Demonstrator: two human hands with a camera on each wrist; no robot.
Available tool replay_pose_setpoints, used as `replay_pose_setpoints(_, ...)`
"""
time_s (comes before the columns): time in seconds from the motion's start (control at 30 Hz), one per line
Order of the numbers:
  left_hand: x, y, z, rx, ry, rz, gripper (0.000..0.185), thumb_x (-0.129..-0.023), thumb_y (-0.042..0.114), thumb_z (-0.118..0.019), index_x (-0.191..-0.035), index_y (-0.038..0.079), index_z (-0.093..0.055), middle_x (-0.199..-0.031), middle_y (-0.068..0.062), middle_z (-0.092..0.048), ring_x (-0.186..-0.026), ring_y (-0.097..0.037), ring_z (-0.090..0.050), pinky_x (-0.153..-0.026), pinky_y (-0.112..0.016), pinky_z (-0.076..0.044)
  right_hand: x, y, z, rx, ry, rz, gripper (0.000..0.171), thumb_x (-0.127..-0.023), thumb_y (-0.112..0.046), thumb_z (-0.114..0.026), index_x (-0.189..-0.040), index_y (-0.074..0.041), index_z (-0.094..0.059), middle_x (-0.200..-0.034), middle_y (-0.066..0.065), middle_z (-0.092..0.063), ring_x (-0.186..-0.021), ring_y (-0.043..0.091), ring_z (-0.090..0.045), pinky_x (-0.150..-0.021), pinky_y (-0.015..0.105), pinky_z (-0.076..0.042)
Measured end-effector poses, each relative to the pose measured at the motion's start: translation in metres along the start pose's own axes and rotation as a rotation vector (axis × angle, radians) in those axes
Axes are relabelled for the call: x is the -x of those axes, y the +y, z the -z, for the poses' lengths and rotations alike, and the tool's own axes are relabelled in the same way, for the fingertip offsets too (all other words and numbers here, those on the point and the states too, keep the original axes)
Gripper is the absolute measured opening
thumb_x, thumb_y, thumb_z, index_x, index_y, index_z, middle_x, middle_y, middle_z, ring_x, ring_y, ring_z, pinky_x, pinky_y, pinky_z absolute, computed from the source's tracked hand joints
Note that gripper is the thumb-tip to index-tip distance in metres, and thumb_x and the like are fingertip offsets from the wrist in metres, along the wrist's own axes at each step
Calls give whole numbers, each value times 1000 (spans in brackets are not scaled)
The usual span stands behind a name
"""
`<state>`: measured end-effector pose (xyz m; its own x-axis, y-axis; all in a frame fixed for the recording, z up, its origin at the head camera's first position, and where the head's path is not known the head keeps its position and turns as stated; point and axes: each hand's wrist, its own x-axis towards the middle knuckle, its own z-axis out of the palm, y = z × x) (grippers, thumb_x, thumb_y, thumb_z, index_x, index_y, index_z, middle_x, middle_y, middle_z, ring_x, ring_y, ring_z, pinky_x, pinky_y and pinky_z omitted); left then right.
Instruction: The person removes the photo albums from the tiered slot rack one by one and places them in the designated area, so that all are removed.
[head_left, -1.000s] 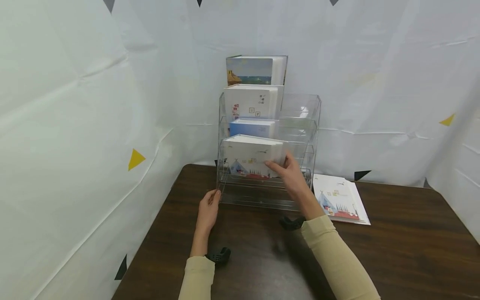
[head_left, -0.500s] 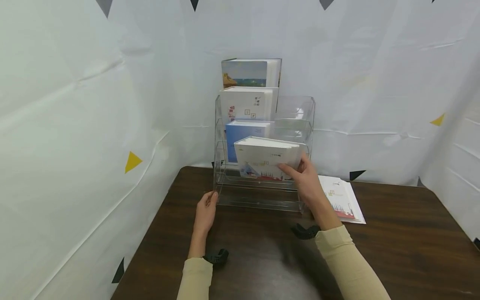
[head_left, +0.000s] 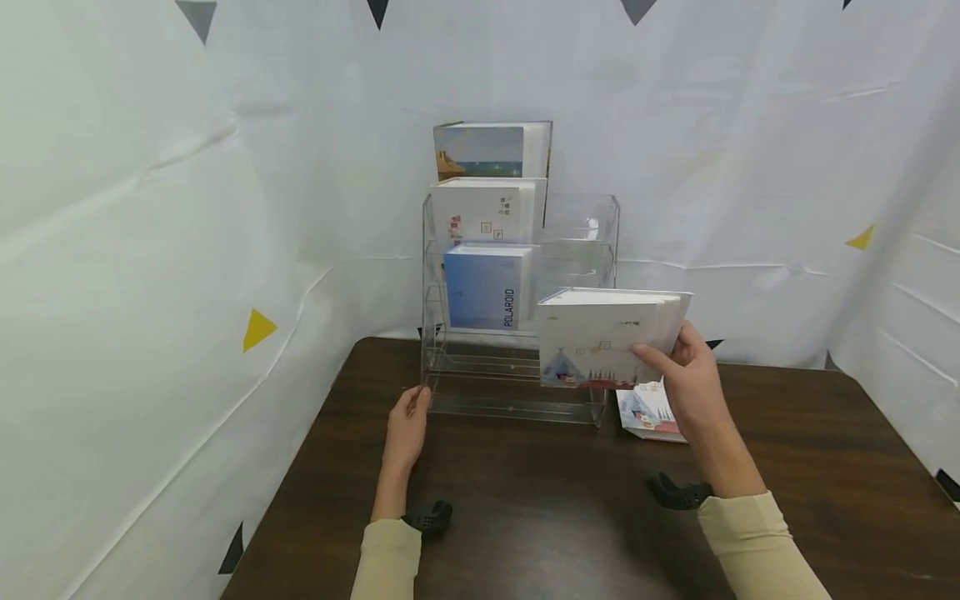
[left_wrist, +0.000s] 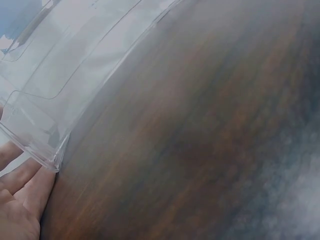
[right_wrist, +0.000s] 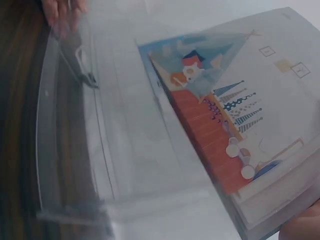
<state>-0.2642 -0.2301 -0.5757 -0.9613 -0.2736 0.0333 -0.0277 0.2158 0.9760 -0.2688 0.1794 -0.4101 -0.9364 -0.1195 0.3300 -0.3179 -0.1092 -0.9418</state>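
A dark wooden table [head_left: 540, 517] stands in a corner hung with white sheeting [head_left: 150, 208] dotted with small triangles, and on it sits a clear plastic rack [head_left: 517, 392] with a blue book [head_left: 486, 287], a white book [head_left: 483, 212] above it and a seaside-cover book [head_left: 487, 150] at the top, all in its left half. The right hand [head_left: 693, 387] grips a white book with a tent picture [head_left: 603, 337] by its right edge, thumb on the cover, holding it upright in the air in front of the rack's right side, above a similar book [head_left: 648, 412] lying flat on the table. The left hand [head_left: 407, 425] rests on the table with relaxed fingers touching the rack's lower left corner, holding nothing.
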Motion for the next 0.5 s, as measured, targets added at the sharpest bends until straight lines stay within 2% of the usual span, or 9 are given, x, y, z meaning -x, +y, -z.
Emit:
replay_pose_setpoints(0.13, 1, -3, 2, 3, 2, 2, 66, -112, 56, -51, -156, 5, -53, -155, -20, -60, -150, -40, -52, -124, -60, -42, 13, -2, 26, -54, 24, 11, 49, -106, -1, -65, -153, -11, -52, -139, -7, -70, -135, 10, -59, -105, 22, -46)
replay_pose_setpoints(0.37, 3, -6, 4, 14, 5, 13, 69, -111, 58, -51, -156, 6, -52, -156, -20, -59, -151, -40, -50, -124, -61, -41, 30, -4, 72, -81, 114, -20, 44, -108, -1, -63, -149, -12, -54, -141, -9, -70, -130, 7, -62, -96, 18, -51)
replay_pose_setpoints(0.5, 3, -7, 4, 14, 10, 21, 68, -112, 58, -50, -156, 6, -52, -157, -20, -58, -152, -41, -49, -125, -61, -41, 34, -6, 96, -65, 183, -43, 45, -111, -10, -61, -155, -11, -53, -141, -11, -67, -129, 7, -58, -98, 23, -41)
